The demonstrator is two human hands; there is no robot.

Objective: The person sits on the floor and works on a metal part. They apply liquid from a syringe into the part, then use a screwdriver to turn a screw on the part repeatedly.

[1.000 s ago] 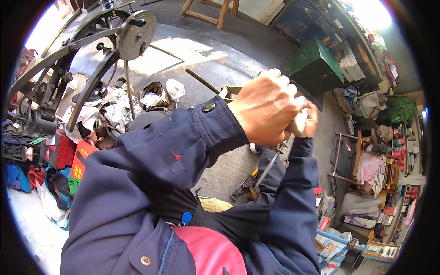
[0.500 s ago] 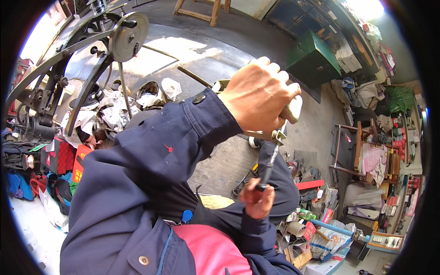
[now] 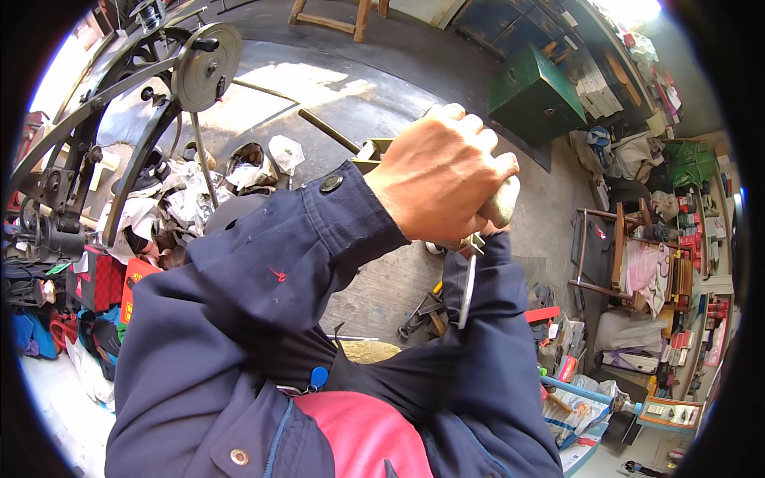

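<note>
My left hand [image 3: 442, 179] is closed, knuckles up, in front of my chest. A pale, rounded, stone-like object [image 3: 502, 203] sticks out at its thumb side; the grip hides the rest. Beyond the wrist, a long metal bar [image 3: 328, 131] runs to a brass-coloured bracket [image 3: 370, 153]. Only a sliver of my right hand [image 3: 497, 229] shows, just below the rounded object, with its fingers hidden behind my left hand. A slim whitish strip or blade [image 3: 468, 291] hangs below both hands, beside my right sleeve. What bears it is hidden.
A black hand-cranked machine with a wheel [image 3: 207, 68] stands at left, above piled shoes and bags. Several hand tools [image 3: 426, 315] lie on the floor between my legs. A green box [image 3: 535, 95] is at far right, with a wooden chair [image 3: 620, 259] and crowded shelves nearer.
My right hand has moved up and away from me, from near my lap to behind my left hand. The dark-handled slim tool it held is out of sight. My left hand stays closed.
</note>
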